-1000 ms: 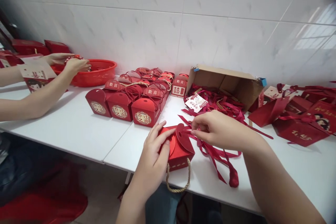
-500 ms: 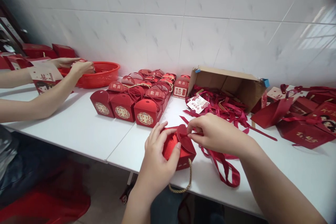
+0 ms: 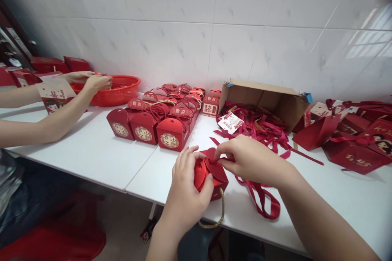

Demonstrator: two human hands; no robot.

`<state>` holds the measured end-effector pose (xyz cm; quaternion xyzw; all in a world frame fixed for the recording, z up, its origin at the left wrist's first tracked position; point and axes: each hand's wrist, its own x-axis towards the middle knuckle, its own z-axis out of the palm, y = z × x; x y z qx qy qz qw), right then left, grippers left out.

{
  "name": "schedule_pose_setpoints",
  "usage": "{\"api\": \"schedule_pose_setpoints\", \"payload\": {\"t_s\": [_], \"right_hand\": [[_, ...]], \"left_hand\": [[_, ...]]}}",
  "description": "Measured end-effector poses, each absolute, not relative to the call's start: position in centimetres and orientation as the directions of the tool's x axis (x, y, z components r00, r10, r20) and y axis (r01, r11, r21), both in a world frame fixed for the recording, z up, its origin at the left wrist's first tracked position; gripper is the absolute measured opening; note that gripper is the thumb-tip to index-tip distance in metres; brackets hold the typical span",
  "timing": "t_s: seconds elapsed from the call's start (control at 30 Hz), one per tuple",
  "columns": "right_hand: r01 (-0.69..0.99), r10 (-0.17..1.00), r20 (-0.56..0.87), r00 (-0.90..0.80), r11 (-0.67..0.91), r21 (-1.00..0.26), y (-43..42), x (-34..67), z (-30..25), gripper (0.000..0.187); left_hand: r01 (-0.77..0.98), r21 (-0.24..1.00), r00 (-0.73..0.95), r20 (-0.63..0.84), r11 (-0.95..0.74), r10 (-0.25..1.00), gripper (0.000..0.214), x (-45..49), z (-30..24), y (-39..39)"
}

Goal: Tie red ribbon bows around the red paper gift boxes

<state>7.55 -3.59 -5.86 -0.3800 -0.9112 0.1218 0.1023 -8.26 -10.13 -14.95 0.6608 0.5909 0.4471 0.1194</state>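
Observation:
A small red gift box (image 3: pixel 221 176) stands at the table's front edge, its curved top flaps folded inward. My left hand (image 3: pixel 190 189) is wrapped around the box's left side, thumb and fingers pressing on the top. A gold rope handle (image 3: pixel 222 212) hangs from the near side over the table edge. My right hand (image 3: pixel 248 161) pinches a dark red ribbon (image 3: pixel 227 158) at the flap slot; part of the ribbon is hidden by the fingers. Another looped red ribbon (image 3: pixel 271 212) lies on the table below my right wrist.
Rows of closed red gift boxes (image 3: pixel 170 134) stand ahead. A cardboard box (image 3: pixel 263 85) on its side spills ribbons (image 3: pixel 260 130) and a white tag (image 3: pixel 230 122). More red boxes (image 3: pixel 358 151) lie right. At left, a co-worker's hands (image 3: pixel 98 83) are over a red basin (image 3: pixel 122 94).
The right flap now lies lower and flatter over the box top, and my right fingers have moved slightly left with the ribbon. My left hand still holds the box. The view has tilted a little.

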Motion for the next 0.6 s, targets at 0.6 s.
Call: {"api": "schedule_pose_setpoints", "payload": {"t_s": [0.6], "right_hand": [[0.581,0.638,0.132,-0.758,0.754,-0.307,-3.33,7.46,-6.26,0.019]], "left_hand": [[0.660,0.712,-0.227,0.493,-0.240,0.840,0.011,-7.81,-15.05,-9.72]]}}
